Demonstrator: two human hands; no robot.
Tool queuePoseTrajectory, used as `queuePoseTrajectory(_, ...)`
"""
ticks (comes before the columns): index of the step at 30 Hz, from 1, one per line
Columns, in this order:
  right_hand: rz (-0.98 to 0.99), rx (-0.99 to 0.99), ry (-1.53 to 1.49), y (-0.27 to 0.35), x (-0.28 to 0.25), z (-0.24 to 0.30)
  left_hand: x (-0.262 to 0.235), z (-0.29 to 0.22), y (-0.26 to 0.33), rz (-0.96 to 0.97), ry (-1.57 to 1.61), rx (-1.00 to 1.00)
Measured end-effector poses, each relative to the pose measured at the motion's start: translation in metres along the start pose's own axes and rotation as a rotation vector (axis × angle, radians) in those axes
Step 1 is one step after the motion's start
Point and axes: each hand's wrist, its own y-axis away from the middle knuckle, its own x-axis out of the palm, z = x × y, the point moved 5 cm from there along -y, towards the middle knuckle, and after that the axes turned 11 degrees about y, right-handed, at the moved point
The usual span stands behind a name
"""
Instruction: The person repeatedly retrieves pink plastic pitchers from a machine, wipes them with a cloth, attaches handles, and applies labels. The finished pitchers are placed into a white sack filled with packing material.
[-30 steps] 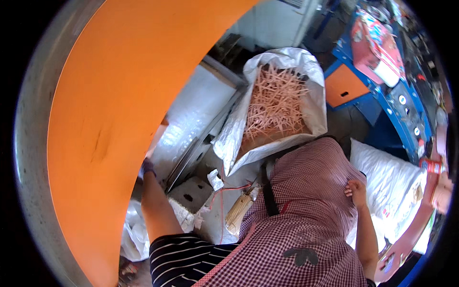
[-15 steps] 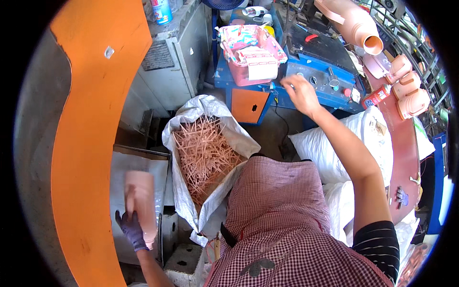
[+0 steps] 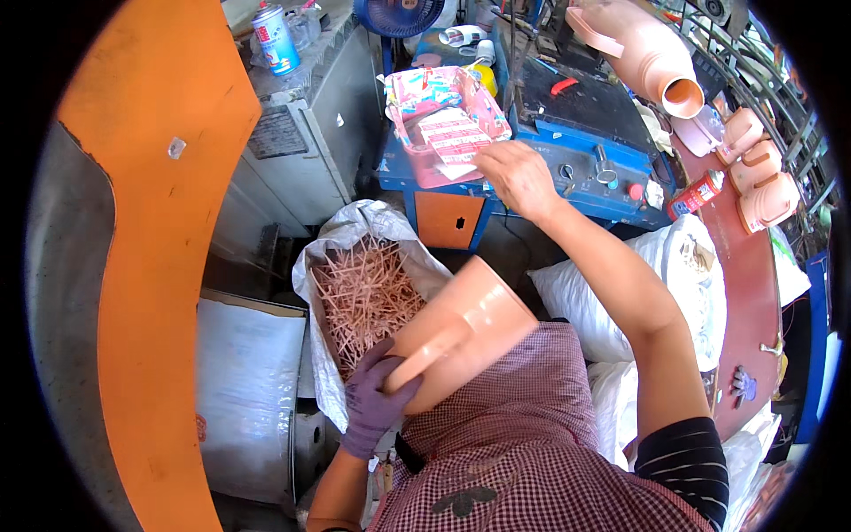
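My left hand (image 3: 370, 399), in a purple-grey glove, is closed round the handle of a peach plastic jug (image 3: 483, 324). The jug tilts over my lap, its wide end up and to the right. My bare right hand (image 3: 521, 180) reaches to the right rim of a pink basket (image 3: 432, 171). Its fingers are pressed together at the edge of a red-and-white printed label sheet (image 3: 454, 137), one of several papers in the basket. The fingertips are partly hidden. Below the basket, an open white sack (image 3: 332, 217) holds thin peach plastic strips (image 3: 363, 288), partly behind the jug.
An orange panel (image 3: 164, 293) rises at my left beside a grey plastic-covered surface (image 3: 244, 390). The basket stands on a blue bench (image 3: 567, 146). Full white sacks (image 3: 620, 275) lie at my right, beside a red-brown table (image 3: 740, 301) with several peach jug parts (image 3: 767, 199).
My left hand has brought the jug up from the grey surface at the left to above my lap. My right hand has moved left onto the label sheet at the basket's rim.
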Motion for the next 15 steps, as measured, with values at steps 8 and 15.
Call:
queuePoseTrajectory(8,0.083,0.117,-0.213,-0.005,0.027,-0.004,0.040,-0.025,-0.021,0.270,-0.101,0.087)
queuePoseTrajectory(15,0.143,0.259,-0.264,-0.040,0.064,-0.008,0.049,-0.030,-0.015,0.216,-0.190,0.059)
